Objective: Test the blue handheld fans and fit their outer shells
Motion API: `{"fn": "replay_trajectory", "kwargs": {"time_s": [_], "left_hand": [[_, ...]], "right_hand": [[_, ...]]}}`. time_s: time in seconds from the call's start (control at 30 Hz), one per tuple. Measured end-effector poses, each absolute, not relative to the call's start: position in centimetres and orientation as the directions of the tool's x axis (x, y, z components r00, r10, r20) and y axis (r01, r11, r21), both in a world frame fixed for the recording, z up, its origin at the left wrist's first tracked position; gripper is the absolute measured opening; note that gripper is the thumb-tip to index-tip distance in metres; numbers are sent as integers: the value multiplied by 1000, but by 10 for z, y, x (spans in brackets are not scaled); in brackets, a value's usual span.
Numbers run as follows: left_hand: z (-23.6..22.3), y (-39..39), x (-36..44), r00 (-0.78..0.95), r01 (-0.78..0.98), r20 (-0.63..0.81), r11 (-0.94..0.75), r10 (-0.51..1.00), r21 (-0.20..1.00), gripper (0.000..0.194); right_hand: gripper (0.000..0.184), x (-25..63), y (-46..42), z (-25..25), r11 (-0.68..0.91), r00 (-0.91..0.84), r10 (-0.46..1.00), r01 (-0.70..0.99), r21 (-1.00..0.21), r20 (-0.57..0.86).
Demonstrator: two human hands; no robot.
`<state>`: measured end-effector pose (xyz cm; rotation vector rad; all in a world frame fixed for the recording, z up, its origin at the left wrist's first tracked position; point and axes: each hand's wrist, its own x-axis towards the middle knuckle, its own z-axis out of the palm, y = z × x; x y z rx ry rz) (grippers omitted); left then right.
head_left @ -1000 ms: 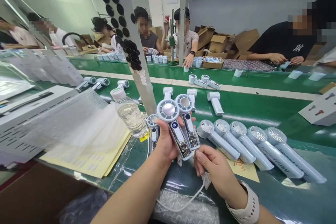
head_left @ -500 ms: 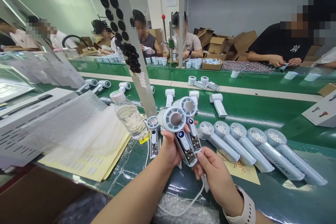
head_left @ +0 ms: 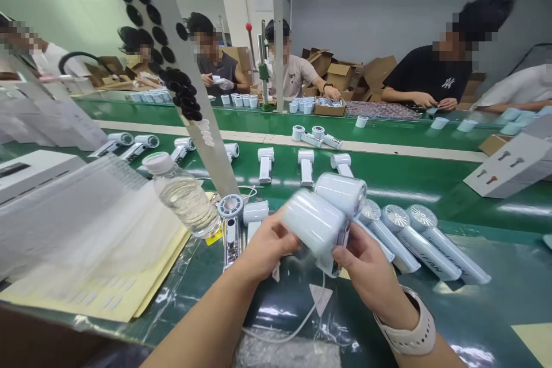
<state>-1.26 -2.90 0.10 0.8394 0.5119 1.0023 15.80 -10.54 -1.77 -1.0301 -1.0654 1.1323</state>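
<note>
Two pale blue handheld fans are between my hands, their round heads turned sideways. The nearer handheld fan [head_left: 317, 221] is slightly blurred; the other handheld fan [head_left: 344, 190] sits behind it. My left hand [head_left: 269, 244] is closed at the left end of the nearer head, its fingertips partly hidden. My right hand [head_left: 366, 267], with a watch on the wrist, is closed around the handle area at the lower right. The handles are mostly hidden. A white cable [head_left: 308, 319] hangs below. Left of my hands lies a fan with exposed circuit board [head_left: 232, 236].
Several finished fans [head_left: 435, 250] lie in a row at right. A water bottle [head_left: 185, 198] leans beside a metal post [head_left: 207, 144] with black discs. More fans [head_left: 306, 167] stand on the green belt. Co-workers sit across. A printed box [head_left: 513, 161] stands at far right.
Both fans have turned from showing their circuit boards and displays to showing their heads' sides. My left hand has shifted to the head's end. A co-worker's hand now reaches to the carton opposite.
</note>
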Motion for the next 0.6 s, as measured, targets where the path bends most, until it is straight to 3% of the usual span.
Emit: {"fn": "replay_trajectory", "kwargs": {"time_s": [0.07, 0.17, 0.3, 0.43, 0.6], "left_hand": [[3, -24, -10, 461, -474, -38, 282, 886, 834, 29], [9, -21, -9, 532, -472, -85, 379, 842, 796, 32], [9, -25, -10, 569, -452, -19, 332, 822, 828, 43], [3, -28, -11, 634, -423, 80, 259, 769, 868, 40], [2, -27, -11, 650, -397, 102, 221, 753, 891, 40]], "right_hand": [[43, 163, -103, -13, 122, 206, 974, -115, -986, 96], [35, 165, -102, -8, 75, 261, 964, -118, -990, 42], [33, 162, -104, -4, 91, 112, 992, -295, -951, 60], [32, 158, -107, -4, 107, 18, 994, -347, -932, 108], [34, 155, -107, -9, 58, 17, 998, -386, -921, 56]]}}
